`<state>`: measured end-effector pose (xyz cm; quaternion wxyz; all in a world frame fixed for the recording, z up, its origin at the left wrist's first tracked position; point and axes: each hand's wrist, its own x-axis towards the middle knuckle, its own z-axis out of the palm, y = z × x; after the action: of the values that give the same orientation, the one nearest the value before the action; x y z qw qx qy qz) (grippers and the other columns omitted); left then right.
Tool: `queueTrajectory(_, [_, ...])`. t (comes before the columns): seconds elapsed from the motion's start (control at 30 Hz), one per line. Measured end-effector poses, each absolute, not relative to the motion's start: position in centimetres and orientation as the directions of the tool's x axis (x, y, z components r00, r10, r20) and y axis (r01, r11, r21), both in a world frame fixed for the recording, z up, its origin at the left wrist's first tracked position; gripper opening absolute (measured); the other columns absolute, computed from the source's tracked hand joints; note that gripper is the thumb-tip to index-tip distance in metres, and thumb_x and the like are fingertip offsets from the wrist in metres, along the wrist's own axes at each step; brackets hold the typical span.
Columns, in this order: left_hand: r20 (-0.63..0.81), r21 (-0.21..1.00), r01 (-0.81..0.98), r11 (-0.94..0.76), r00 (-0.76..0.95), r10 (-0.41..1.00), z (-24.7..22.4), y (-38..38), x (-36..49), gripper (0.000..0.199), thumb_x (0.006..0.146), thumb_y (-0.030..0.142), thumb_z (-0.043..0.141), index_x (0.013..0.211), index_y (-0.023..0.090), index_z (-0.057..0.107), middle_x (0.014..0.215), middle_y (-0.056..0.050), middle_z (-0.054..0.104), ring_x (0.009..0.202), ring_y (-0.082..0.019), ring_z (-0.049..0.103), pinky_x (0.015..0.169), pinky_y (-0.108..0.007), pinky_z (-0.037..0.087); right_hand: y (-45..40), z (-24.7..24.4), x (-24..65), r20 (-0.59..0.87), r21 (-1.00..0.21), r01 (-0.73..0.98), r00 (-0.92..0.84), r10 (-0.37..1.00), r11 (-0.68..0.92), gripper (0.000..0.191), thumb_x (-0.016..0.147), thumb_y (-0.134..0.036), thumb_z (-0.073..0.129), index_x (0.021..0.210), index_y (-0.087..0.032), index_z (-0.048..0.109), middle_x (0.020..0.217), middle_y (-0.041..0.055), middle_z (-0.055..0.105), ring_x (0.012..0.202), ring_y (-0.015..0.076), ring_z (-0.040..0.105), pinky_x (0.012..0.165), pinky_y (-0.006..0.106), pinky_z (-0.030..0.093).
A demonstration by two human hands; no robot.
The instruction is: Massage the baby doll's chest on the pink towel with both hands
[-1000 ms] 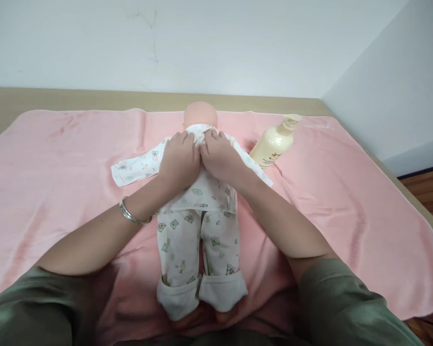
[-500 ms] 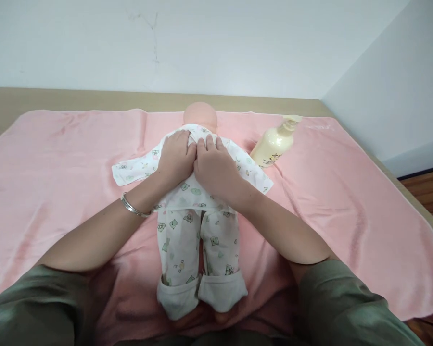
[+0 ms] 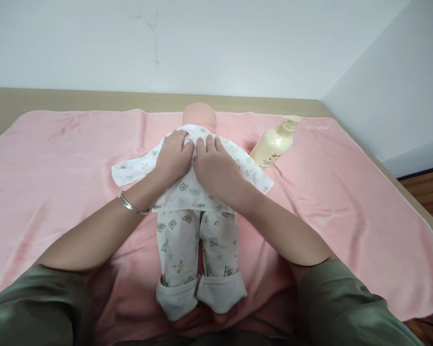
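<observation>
A baby doll [image 3: 199, 115] lies face down, its bald head away from me. It wears a white patterned shirt [image 3: 193, 192] with the sleeves spread to both sides, and matching trousers [image 3: 180, 245] with turned-up cuffs. My left hand [image 3: 175, 156] rests flat on the left of the upper back, its fingers stretched out. On the right of the back lies my right hand [image 3: 216, 166], its fingers slightly apart and pointing toward the head. Both hands touch the shirt and sit side by side, the left thumb near the right forefinger.
A pale yellow pump bottle [image 3: 274, 144] leans at a tilt beside the doll's right sleeve. Under everything a pink blanket [image 3: 65, 192] covers most of the wooden table [image 3: 94, 98]. White walls stand behind and at the right.
My left hand has shifted very slightly to the left, leaving a little more room between the hands. The doll and bottle look nearly the same.
</observation>
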<state>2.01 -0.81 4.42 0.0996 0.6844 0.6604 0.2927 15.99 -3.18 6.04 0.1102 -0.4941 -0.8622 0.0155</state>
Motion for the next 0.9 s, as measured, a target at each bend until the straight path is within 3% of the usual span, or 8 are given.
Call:
queueTrajectory(0.13, [0.325,0.454,0.880,-0.138,-0.019,0.945,4.3,-1.5,2.5,0.036,0.097,0.024,0.031,0.108,0.017,0.064,0.118,-0.018,0.071,0.117,-0.034,0.064,0.108,-0.054,0.049,-1.9,6.4,16.4,0.142,-0.148,0.796,-0.571,0.809,0.587,0.054,0.103,-0.012,0.031,0.152,0.005,0.044,0.161,0.0257,0.047,0.156,0.0350,0.037,0.132,0.049,0.028])
queueTrajectory(0.27, [0.403,0.404,0.883,-0.240,0.064,0.913,3.9,-3.3,3.7,0.043,0.101,0.024,0.029,0.125,0.013,0.063,0.137,-0.019,0.066,0.138,-0.034,0.055,0.121,-0.054,0.040,1.4,6.1,17.0,0.120,-0.305,0.855,-0.403,0.907,0.420,0.061,0.107,-0.030,0.034,0.153,0.009,0.039,0.160,0.0282,0.046,0.153,0.0372,0.041,0.128,0.053,0.033])
queueTrajectory(0.37, [0.403,0.422,0.865,-0.270,0.088,0.911,3.8,-3.5,3.9,0.047,0.099,0.023,0.030,0.133,0.011,0.061,0.147,-0.017,0.062,0.147,-0.033,0.048,0.127,-0.054,0.034,2.1,5.9,16.9,0.124,-0.325,0.871,-0.346,0.930,0.367,0.065,0.107,-0.034,0.037,0.154,0.010,0.037,0.161,0.0293,0.044,0.154,0.0381,0.039,0.128,0.052,0.032])
queueTrajectory(0.5, [0.308,0.497,0.851,-0.170,0.010,0.951,4.0,-1.6,2.6,0.044,0.094,0.024,0.035,0.124,0.013,0.066,0.135,-0.018,0.068,0.134,-0.035,0.059,0.119,-0.053,0.043,-0.4,6.0,16.2,0.149,-0.240,0.887,-0.367,0.918,0.394,0.061,0.108,-0.032,0.034,0.150,0.011,0.044,0.153,0.0303,0.053,0.148,0.0388,0.046,0.125,0.049,0.035])
queueTrajectory(0.63, [0.281,0.551,0.827,-0.106,-0.065,0.958,3.9,-0.2,1.5,0.035,0.091,0.028,0.039,0.108,0.018,0.068,0.115,-0.015,0.074,0.112,-0.032,0.066,0.106,-0.048,0.051,-2.5,5.9,15.6,0.229,-0.122,0.877,-0.430,0.874,0.464,0.061,0.108,-0.029,0.031,0.151,0.013,0.039,0.157,0.0353,0.046,0.151,0.0405,0.042,0.127,0.051,0.031])
queueTrajectory(0.73, [0.320,0.498,0.857,-0.135,-0.037,0.947,3.7,-0.6,1.8,0.032,0.092,0.027,0.037,0.102,0.020,0.067,0.107,-0.014,0.074,0.105,-0.031,0.067,0.102,-0.047,0.052,-1.5,5.7,15.9,0.226,-0.160,0.854,-0.456,0.861,0.494,0.057,0.108,-0.027,0.029,0.151,0.008,0.043,0.157,0.0313,0.049,0.149,0.0381,0.045,0.125,0.050,0.034])
queueTrajectory(0.9, [0.436,0.390,0.889,-0.240,0.052,0.899,3.4,-2.7,3.4,0.047,0.099,0.025,0.028,0.127,0.012,0.064,0.137,-0.018,0.067,0.136,-0.032,0.057,0.122,-0.049,0.040,1.8,5.6,16.8,0.149,-0.322,0.859,-0.369,0.917,0.398,0.061,0.106,-0.035,0.037,0.151,0.006,0.042,0.156,0.0275,0.051,0.146,0.0377,0.047,0.122,0.051,0.038])
